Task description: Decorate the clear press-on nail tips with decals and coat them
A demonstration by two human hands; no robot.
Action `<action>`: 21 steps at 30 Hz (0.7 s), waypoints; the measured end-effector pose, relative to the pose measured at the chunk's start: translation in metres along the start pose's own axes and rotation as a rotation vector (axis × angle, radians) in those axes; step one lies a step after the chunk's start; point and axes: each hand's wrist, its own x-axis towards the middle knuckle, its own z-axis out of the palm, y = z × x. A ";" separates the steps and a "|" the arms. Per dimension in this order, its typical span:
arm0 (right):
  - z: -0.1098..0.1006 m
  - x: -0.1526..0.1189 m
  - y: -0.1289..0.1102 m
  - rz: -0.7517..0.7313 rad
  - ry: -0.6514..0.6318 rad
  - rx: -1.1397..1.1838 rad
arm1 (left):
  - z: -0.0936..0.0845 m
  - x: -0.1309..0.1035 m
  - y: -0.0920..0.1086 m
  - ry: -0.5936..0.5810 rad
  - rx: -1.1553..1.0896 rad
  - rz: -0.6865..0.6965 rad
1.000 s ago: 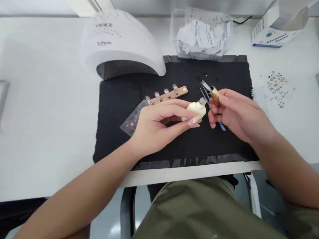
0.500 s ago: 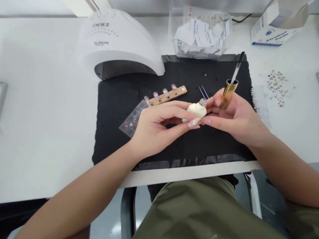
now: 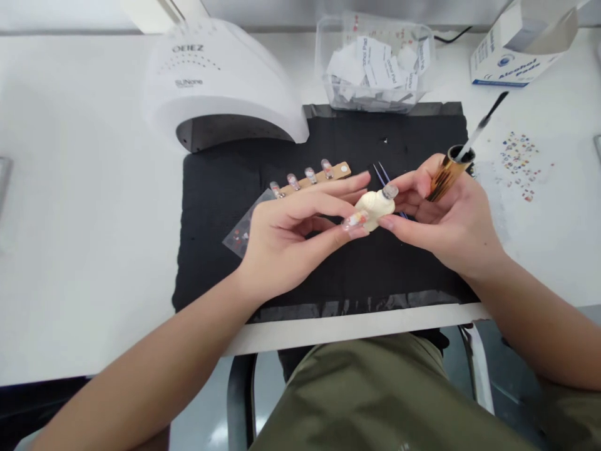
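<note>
My left hand [image 3: 300,235] pinches a clear decorated nail tip [image 3: 355,220] between thumb and index finger, its other fingers stretched out behind. Touching these fingertips is an uncapped cream-coloured nail polish bottle [image 3: 374,208], tilted with its neck to the upper right. My right hand [image 3: 451,219] has its thumb and fingertips on the bottle's right side. A gold brush cap [image 3: 451,175] also sits in my right hand, its brush pointing up and away. Behind my left hand, several similar nail tips [image 3: 310,175] stand on a brown strip [image 3: 339,171].
A black mat [image 3: 216,232] covers the table's middle. Tweezers [image 3: 382,172] lie beyond the bottle, partly hidden; a sticker sheet [image 3: 241,232] is left. At the back are a white nail lamp [image 3: 225,69], a clear tub [image 3: 328,81] of alcohol pads and a box [image 3: 507,59]. Small gems [image 3: 519,160] are scattered right.
The bottle and my right hand have shifted slightly right, and the brush cap leans further right. My left fingertips have drawn back left, with the index finger side of the bottle more exposed.
</note>
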 end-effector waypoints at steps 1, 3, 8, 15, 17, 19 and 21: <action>-0.003 0.001 -0.001 -0.006 0.029 -0.005 | -0.001 0.000 0.001 0.036 -0.008 0.002; -0.011 0.005 -0.002 -0.069 0.114 -0.038 | -0.004 0.001 0.001 0.086 -0.015 -0.006; -0.039 0.018 -0.001 -0.315 0.336 -0.280 | -0.011 0.002 -0.006 0.125 0.018 -0.021; -0.060 0.028 0.012 -0.221 0.358 -0.433 | -0.010 0.002 -0.009 0.096 0.068 0.037; -0.060 0.029 0.014 -0.177 0.328 -0.445 | -0.010 0.001 -0.010 0.098 0.070 0.047; -0.059 0.029 0.015 -0.156 0.331 -0.457 | -0.011 0.001 -0.011 0.093 0.093 0.020; -0.059 0.028 0.015 -0.138 0.342 -0.477 | -0.013 -0.001 -0.012 0.083 0.133 -0.015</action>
